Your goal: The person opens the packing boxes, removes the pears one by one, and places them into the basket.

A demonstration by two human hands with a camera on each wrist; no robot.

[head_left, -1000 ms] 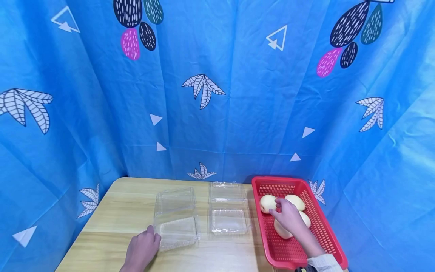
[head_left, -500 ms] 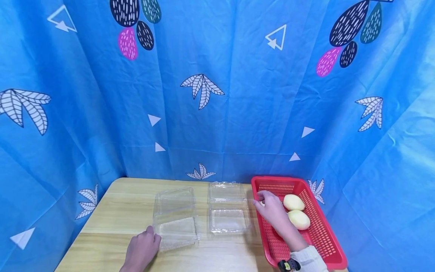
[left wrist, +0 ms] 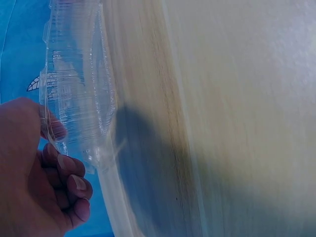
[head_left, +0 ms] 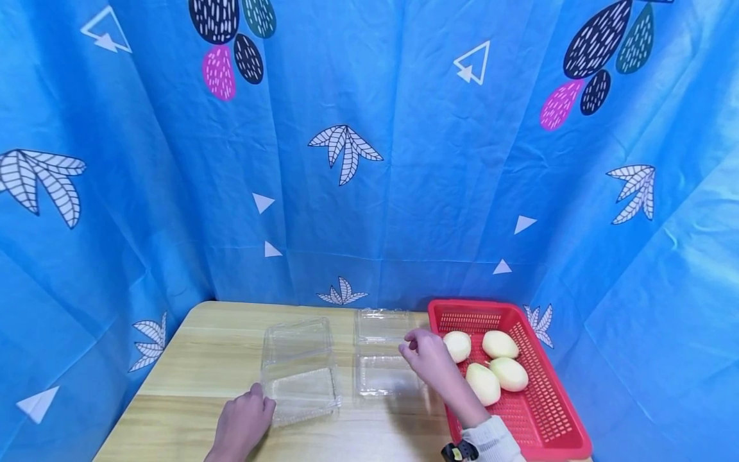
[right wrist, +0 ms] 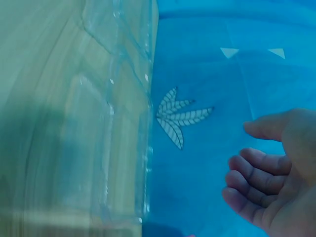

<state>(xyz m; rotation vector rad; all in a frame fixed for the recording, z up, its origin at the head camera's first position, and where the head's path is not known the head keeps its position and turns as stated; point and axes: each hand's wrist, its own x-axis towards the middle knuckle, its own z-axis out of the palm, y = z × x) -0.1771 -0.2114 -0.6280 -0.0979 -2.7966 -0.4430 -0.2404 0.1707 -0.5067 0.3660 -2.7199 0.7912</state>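
Note:
My left hand pinches the near left edge of a clear plastic clamshell container, which lies opened out on the table; the thumb and curled fingers show at its rim in the left wrist view. My right hand hovers over a second opened clear clamshell container. Its fingers are loosely bent with the thumb apart, and nothing is between them in the right wrist view. To its right, several pale oval fruits lie in a red plastic basket; their exact kind is unclear.
The wooden table bears both containers and the basket. A blue patterned curtain hangs behind and at both sides. The basket's raised left wall runs under my right forearm.
My right hand has moved left from the fruits, out of the basket and over the right container. The fruit it covered shows again. My left hand keeps its place on the left container.

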